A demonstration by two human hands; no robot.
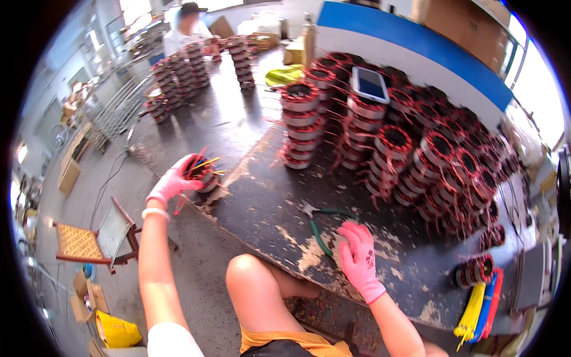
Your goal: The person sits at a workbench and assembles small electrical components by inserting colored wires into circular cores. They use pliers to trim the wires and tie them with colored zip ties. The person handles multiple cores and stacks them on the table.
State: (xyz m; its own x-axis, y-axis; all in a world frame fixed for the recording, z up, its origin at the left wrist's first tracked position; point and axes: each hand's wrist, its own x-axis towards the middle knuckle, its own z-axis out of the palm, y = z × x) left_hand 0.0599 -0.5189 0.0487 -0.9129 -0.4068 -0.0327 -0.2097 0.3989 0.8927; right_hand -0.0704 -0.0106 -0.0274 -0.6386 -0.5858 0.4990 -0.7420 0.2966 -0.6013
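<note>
My left hand (173, 183), in a pink glove, grips a motor stator (205, 177) at the near left edge of the dark table. Red windings cover the stator, and yellow and blue leads stick out of its top. To the right, my right hand (358, 256), also gloved in pink, is over the tabletop with its fingers stretched out and holds nothing that I can see. Beside its fingertips lie green-handled pliers (315, 223), their jaws pointing left and their handles spread.
Stacked stators (300, 125) crowd the table's right side, with a phone (370, 83) on one stack. Yellow, blue and red sleeves (482, 306) lie at the right edge. A person (187, 30) is behind more stacks at far left. A chair (98, 235) stands on the floor.
</note>
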